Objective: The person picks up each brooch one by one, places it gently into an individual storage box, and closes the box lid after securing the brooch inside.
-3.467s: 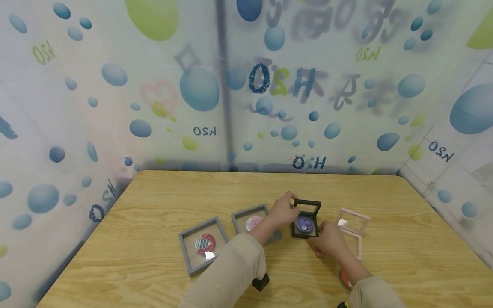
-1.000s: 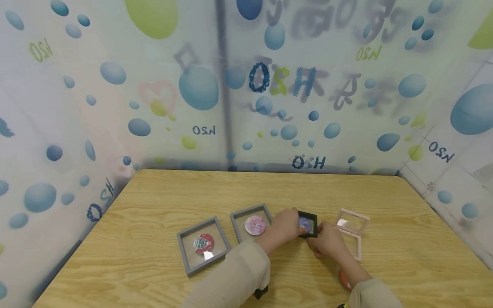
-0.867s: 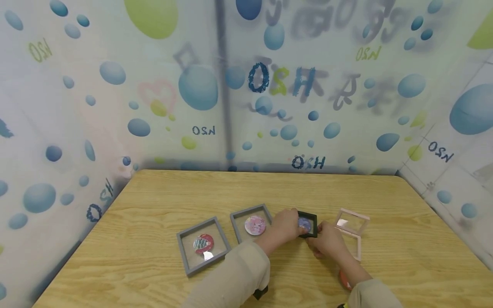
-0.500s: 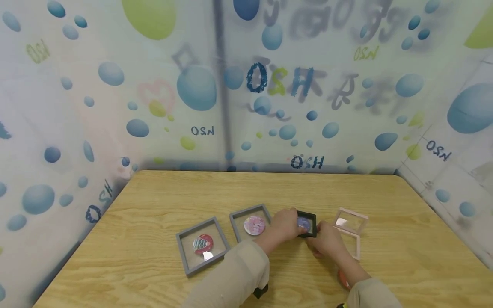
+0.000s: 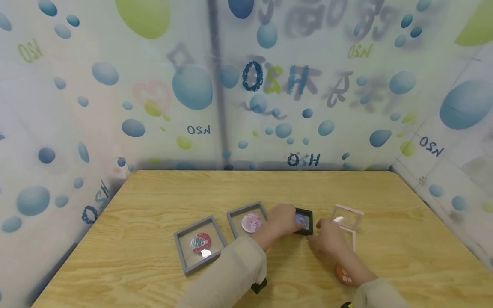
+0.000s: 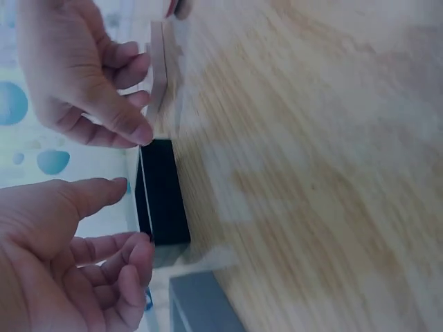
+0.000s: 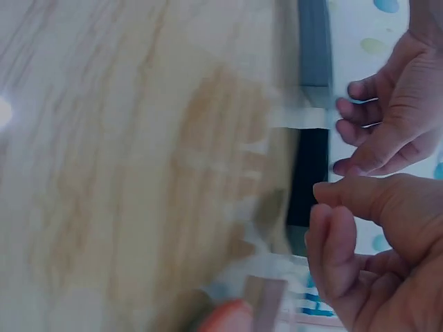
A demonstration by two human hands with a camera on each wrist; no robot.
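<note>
A small black display frame lies flat on the table with its clear lid down over a round purple-blue badge. My left hand holds its left side, the thumb over the face and the other fingers curled at the edge. My right hand has thumb and finger pinched at its near right corner. In the left wrist view the dark side of the black frame shows between both hands. The right wrist view shows the right hand with fingertips against the dark side. Exact contact of the left thumb is unclear.
Two grey frames, one with a red badge and one with a pink badge, lie to the left. A pink frame stands hinged open on the right. A red badge lies partly behind the right forearm.
About three seconds ago the black frame's lid stood raised, with the left hand on it; now it is down. Over the last second the hands hardly move, while the head view shifts slightly.
</note>
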